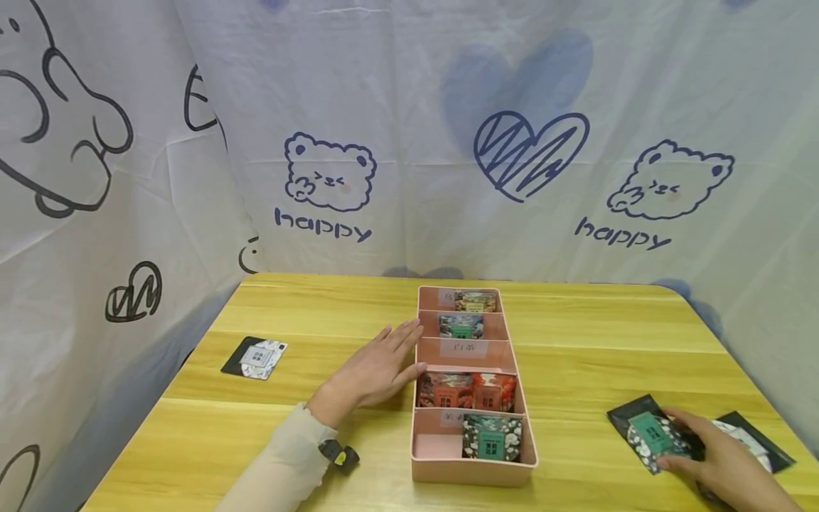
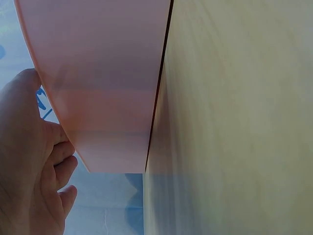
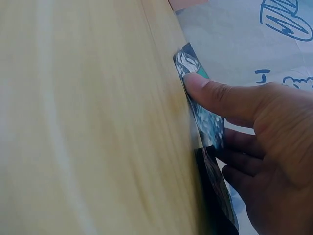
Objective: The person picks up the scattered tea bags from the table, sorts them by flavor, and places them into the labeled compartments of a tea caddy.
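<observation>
Packet [image 1: 652,432], flat, black and green-labelled, lay right of the long pink plastic box [image 1: 475,472], long axis slanting far-left to near-right; your nearer right hand [image 1: 729,462] pinched it between thumb and fingers; your left hand [image 1: 377,366] (fingers straight) touched the box.

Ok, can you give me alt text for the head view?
Right hand grips a green-labelled packet near the table's right side, a second packet beside it. Left hand touches the left side of a pink tray with packets in compartments; another packet lies far left.
</observation>
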A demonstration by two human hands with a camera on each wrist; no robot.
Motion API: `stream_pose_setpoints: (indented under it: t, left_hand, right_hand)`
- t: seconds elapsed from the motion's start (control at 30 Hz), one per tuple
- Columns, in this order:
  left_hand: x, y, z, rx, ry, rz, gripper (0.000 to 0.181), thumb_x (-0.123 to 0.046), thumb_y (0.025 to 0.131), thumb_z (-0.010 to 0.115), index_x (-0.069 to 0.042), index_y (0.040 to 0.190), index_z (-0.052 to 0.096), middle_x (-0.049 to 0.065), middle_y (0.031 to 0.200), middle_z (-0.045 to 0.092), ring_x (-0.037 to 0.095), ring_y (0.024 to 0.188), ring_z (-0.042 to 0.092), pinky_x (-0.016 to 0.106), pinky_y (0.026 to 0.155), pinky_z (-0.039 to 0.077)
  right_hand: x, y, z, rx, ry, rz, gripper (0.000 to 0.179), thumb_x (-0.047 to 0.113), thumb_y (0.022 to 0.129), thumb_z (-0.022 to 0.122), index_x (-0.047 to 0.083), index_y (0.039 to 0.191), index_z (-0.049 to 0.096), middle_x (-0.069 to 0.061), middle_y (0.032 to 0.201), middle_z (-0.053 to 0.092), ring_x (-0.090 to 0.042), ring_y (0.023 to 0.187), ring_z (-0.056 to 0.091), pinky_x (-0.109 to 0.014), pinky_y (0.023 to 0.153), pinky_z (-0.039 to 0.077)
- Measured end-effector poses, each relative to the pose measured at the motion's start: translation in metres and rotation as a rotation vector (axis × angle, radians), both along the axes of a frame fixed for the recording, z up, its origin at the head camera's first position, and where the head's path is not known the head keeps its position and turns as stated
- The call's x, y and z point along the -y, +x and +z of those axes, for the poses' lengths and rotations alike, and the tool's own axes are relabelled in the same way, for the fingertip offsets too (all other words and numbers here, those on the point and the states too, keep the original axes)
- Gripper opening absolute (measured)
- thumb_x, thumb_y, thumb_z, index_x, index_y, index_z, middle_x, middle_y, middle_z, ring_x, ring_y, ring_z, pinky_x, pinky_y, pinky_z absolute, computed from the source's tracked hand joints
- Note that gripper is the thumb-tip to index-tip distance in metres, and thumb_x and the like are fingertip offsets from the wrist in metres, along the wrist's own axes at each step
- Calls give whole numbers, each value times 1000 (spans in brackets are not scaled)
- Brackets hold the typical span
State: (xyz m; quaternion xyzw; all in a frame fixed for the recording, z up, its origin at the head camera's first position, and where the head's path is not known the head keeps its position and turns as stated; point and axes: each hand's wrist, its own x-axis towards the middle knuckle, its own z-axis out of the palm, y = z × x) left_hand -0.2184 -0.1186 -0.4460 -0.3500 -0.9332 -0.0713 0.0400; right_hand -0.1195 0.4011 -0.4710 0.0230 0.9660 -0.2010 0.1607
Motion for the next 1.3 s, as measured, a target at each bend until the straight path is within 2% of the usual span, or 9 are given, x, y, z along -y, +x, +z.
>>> stream_pose_setpoints:
  t: [0.13, 0.3, 0.43, 0.57, 0.67, 0.77, 1.0, 1.1, 1.3]
  left_hand:
    - [0, 0, 0, 3, 0, 0, 77, -59, 102, 16, -5, 157, 15, 8, 163, 11, 25, 148, 15, 42, 120, 12]
    - [0, 1, 1, -2, -4, 1, 76, -58, 103, 17, -5, 157, 15, 9, 163, 13, 27, 147, 18, 42, 120, 12]
    - [0, 0, 0, -5, -5, 1, 75, -57, 103, 18, -5, 157, 15, 9, 163, 13, 26, 147, 18, 41, 120, 12]
    - [0, 0, 0, -5, -5, 4, 75, -57, 103, 18, -5, 157, 15, 9, 163, 12, 26, 148, 17, 41, 120, 12]
    - [0, 0, 0, -3, -5, 6, 74, -57, 103, 18, -5, 157, 15, 8, 163, 12, 25, 148, 17, 41, 120, 12]
    - [0, 1, 0, 2, -5, 8, 74, -57, 103, 18, -6, 157, 15, 8, 163, 12, 25, 148, 16, 40, 120, 11]
    - [0, 0, 0, 0, -8, 9, 74, -57, 103, 18, -7, 157, 14, 8, 163, 12, 24, 148, 15, 40, 120, 12]
    - [0, 0, 0, -1, -2, 8, 74, -57, 103, 18, -6, 157, 15, 8, 163, 12, 25, 148, 16, 41, 120, 12]
    - [0, 0, 0, 3, -4, 13, 74, -57, 103, 18, -6, 157, 16, 7, 163, 12, 21, 148, 12, 41, 120, 12]
  right_hand:
    - [0, 0, 0, -38, -2, -1, 116, 66, 69, 74, -10, 145, 31, -44, 130, 40, -58, 109, 47, -59, 75, 50]
    - [0, 0, -1, -106, 10, 14, 108, 63, 71, 74, -5, 145, 36, -44, 132, 39, -59, 109, 47, -60, 77, 50]
    - [4, 1, 1, -155, 8, 10, 99, 57, 73, 76, -5, 141, 41, -42, 129, 45, -56, 106, 51, -59, 75, 50]
    - [10, 3, 5, -187, -49, -9, 89, 47, 77, 78, -4, 140, 43, -28, 113, 60, -35, 86, 62, -45, 67, 53]
    - [15, 5, 8, -200, -105, -13, 81, 39, 81, 77, -2, 142, 42, -13, 103, 63, -20, 74, 56, -34, 58, 48]
    - [20, 7, 12, -223, -142, -5, 73, 33, 85, 75, 0, 143, 43, -7, 99, 62, -16, 69, 54, -30, 55, 45]
    - [28, 7, 22, -335, -206, 32, 54, 23, 89, 72, 2, 135, 54, -4, 88, 57, -9, 71, 60, -27, 57, 52]
    - [32, 3, 29, -343, -229, 38, 51, 25, 92, 70, 0, 134, 54, -5, 88, 57, -10, 71, 60, -27, 56, 52]
    - [38, -4, 43, -352, -243, 87, 51, 28, 95, 66, -4, 131, 53, -4, 96, 62, -2, 76, 60, -26, 61, 55]
